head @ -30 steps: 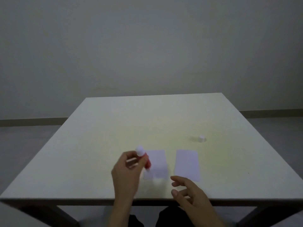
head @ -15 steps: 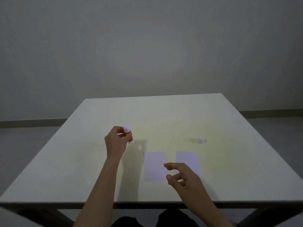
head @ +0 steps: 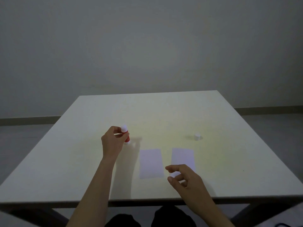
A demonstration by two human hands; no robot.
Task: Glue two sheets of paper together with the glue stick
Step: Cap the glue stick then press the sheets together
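Two sheets of paper lie flat on the desk (head: 65, 161), side by side and apart. My left hand (head: 112, 143) grips the red glue stick (head: 126, 134), white end up; half a second ago it was at much the same spot, left of and beyond the left sheet (head: 151, 163). My right hand (head: 185, 179) has drawn back slightly and hovers loosely spread, holding nothing, over the near end of the right sheet (head: 182, 157). Well beyond it stands the white cap (head: 197, 136). I can read no writing on the stick.
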